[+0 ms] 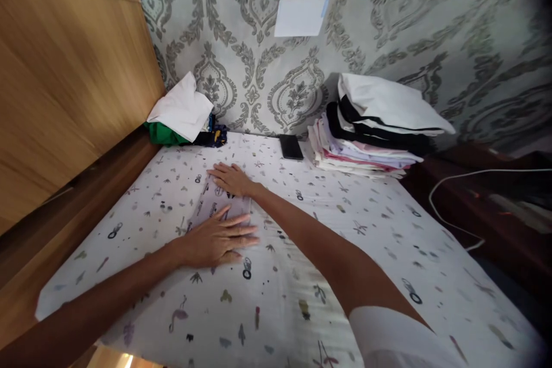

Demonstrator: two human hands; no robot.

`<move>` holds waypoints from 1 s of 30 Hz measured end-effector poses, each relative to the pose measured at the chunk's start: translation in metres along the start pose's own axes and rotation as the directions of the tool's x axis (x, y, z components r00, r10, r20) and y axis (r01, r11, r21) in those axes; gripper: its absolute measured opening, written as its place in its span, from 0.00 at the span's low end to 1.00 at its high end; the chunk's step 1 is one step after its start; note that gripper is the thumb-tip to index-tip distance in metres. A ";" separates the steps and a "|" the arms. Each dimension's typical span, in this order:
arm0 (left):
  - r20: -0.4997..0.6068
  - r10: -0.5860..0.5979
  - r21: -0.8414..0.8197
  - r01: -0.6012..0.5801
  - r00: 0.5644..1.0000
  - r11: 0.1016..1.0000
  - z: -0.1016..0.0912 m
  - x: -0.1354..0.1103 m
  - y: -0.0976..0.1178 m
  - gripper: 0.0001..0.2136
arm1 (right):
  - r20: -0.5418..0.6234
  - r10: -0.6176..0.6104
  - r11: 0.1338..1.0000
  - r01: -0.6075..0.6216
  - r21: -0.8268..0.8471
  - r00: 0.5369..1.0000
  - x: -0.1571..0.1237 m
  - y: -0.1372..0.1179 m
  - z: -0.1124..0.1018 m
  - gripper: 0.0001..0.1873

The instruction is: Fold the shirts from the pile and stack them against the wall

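Observation:
A folded lilac printed garment (218, 206) lies flat on the patterned white bed sheet (319, 207). My left hand (219, 237) presses on its near edge, palm down, with the fingers spread toward the right. At the far edge of the garment rests my right hand (233, 179), also palm down, its fingers stretched out to the left. Both hands partly cover the cloth, so its full outline is hidden. Neither hand grips anything.
A stack of folded clothes (366, 138) stands at the back right, near a black phone-like object (291, 148). A smaller clothes pile (183, 109) sits at the back left beside a wooden panel (73, 69). A white cable (457, 175) runs along the right.

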State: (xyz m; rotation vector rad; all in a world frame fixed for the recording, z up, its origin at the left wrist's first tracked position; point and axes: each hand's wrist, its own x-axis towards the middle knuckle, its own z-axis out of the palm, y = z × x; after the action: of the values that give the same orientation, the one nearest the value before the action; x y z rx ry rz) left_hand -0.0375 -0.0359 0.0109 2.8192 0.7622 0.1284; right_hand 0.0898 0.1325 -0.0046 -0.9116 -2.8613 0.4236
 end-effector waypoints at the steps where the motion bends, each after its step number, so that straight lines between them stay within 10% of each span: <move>1: 0.008 0.005 -0.009 -0.005 1.000 1.000 -0.001 0.000 0.001 0.25 | -0.011 0.008 1.000 -0.008 -0.013 1.000 0.003 0.003 -0.001 0.28; 7: -0.018 -0.005 -0.049 0.005 1.000 0.999 0.003 -0.004 0.009 0.24 | -0.186 0.167 0.980 -0.183 -0.073 0.968 0.007 0.000 -0.008 0.21; 10: -0.217 -0.134 -0.080 0.120 0.967 0.990 0.004 -0.010 0.010 0.22 | -0.255 0.263 0.953 -0.292 -0.082 0.931 0.000 -0.006 -0.013 0.22; 14: -0.481 -0.586 -0.207 0.566 0.652 0.798 -0.003 -0.027 0.005 0.18 | -0.192 0.382 0.915 -0.399 -0.054 0.904 -0.012 -0.007 -0.022 0.24; 18: -0.264 -0.860 -0.294 0.813 0.437 0.503 -0.014 -0.047 -0.002 0.21 | -0.009 0.405 0.914 -0.405 -0.013 0.914 -0.015 0.001 -0.039 0.20; 25: -0.067 -0.846 -0.489 0.722 0.528 0.489 -0.030 -0.045 -0.025 0.12 | 0.004 0.417 0.902 -0.415 0.118 0.909 -0.053 0.007 -0.066 0.08; 30: -0.099 -0.779 -0.788 0.430 0.619 0.441 -0.059 -0.007 -0.046 0.13 | -0.155 0.596 0.787 -0.535 0.306 0.788 -0.142 0.002 -0.063 0.10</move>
State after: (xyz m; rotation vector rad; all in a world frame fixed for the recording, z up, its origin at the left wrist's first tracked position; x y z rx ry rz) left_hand -0.0748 0.0103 0.0575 1.6035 1.4500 0.7944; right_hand 0.2187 0.0662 0.0525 -1.6441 -2.1945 0.6475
